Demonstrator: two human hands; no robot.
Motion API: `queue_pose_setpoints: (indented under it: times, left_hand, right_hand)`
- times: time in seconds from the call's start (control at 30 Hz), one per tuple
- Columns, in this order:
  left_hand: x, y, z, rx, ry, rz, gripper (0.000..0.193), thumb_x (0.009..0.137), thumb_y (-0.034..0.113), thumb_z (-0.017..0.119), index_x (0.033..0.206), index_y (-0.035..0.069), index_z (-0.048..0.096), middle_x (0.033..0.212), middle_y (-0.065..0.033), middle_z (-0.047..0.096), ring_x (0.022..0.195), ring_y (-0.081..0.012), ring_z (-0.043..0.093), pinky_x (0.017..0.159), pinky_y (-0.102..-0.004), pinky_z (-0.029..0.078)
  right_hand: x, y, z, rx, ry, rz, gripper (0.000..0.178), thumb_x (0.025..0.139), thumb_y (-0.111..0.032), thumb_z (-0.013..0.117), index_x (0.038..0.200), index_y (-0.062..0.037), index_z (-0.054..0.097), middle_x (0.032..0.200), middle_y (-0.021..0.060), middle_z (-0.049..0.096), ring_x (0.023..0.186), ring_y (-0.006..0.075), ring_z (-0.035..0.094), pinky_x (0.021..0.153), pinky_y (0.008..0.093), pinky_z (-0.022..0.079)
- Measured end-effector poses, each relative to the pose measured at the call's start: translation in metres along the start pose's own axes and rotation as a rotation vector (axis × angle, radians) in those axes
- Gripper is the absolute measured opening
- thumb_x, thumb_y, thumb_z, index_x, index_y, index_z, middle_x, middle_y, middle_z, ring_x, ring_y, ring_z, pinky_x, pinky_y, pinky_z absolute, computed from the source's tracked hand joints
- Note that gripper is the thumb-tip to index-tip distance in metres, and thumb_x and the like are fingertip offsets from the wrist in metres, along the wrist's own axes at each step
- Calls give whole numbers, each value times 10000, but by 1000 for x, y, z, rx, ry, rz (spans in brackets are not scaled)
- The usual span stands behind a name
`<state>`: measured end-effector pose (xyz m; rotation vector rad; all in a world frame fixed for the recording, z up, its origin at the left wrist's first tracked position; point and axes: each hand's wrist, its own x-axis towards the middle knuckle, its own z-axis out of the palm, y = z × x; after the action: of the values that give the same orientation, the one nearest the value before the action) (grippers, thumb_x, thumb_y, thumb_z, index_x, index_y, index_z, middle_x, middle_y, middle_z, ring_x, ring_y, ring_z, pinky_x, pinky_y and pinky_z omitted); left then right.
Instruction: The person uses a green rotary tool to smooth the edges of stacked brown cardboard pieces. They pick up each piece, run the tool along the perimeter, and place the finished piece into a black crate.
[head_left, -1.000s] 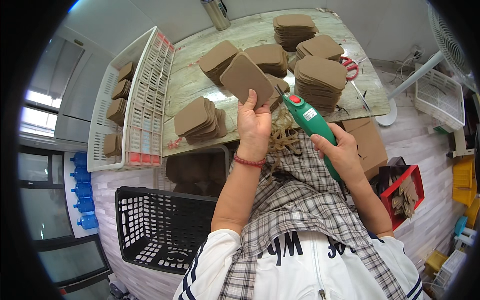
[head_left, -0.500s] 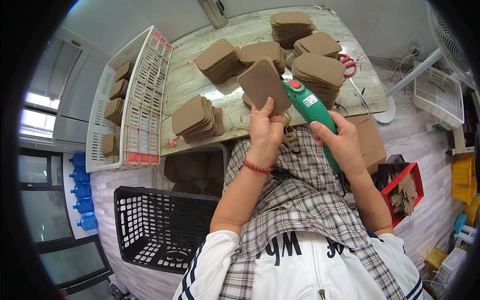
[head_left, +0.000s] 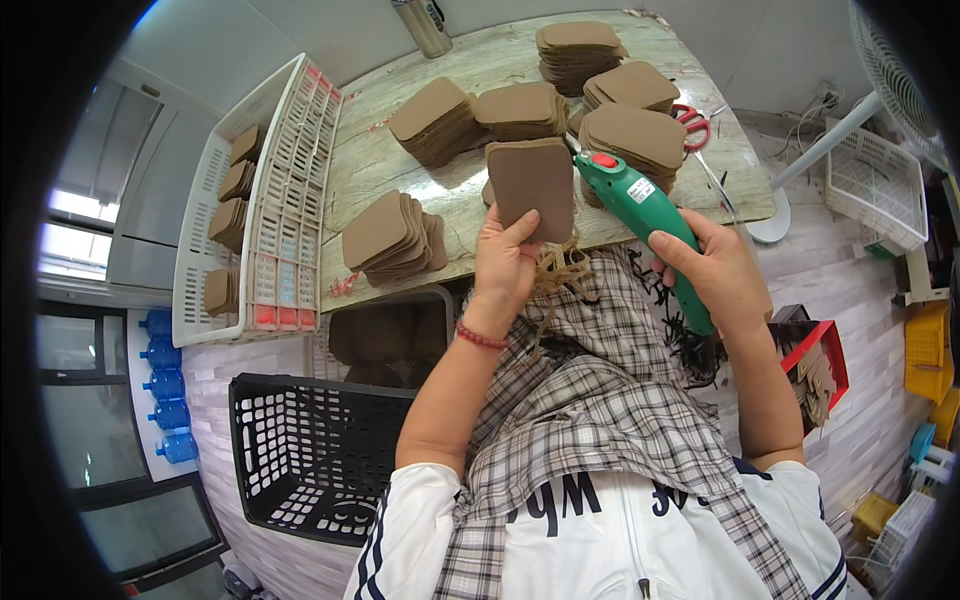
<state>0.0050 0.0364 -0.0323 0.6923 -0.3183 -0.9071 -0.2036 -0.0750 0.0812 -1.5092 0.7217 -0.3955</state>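
Through the head camera I am seeing the left hand (head_left: 508,258) pinching a brown rounded-corner pad (head_left: 533,185) by its bottom edge, just above the middle of the frame, thumb pressing on the near face. That low grip is leaving the other edges free, presumably to keep the fingers clear of the cutter's nose. Right of centre, the right hand (head_left: 722,275) is wrapping around a green handheld electric cutter (head_left: 648,210); its nose is pointing up-left beside the pad's right edge, and I cannot tell whether they are touching. Both forearms are slanting inward above the plaid apron (head_left: 590,330). Stacks of similar pads (head_left: 430,108) are standing across the tabletop (head_left: 370,175), upper middle, probably for easy reach.
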Motion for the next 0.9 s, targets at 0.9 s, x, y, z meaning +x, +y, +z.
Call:
queue_pose_setpoints:
  times: [0.9]
  left_hand:
    - [-25,69,-28,635,-89,-459,363,809,-71,590,1170,-38,573,1039,-67,654,911,-128,620,820,-265,504]
  right_hand:
    - [-5,24,-10,-61,-207,105,293,829,-212,688,1010,8,620,721,19,608,591,61,532,548,207,437]
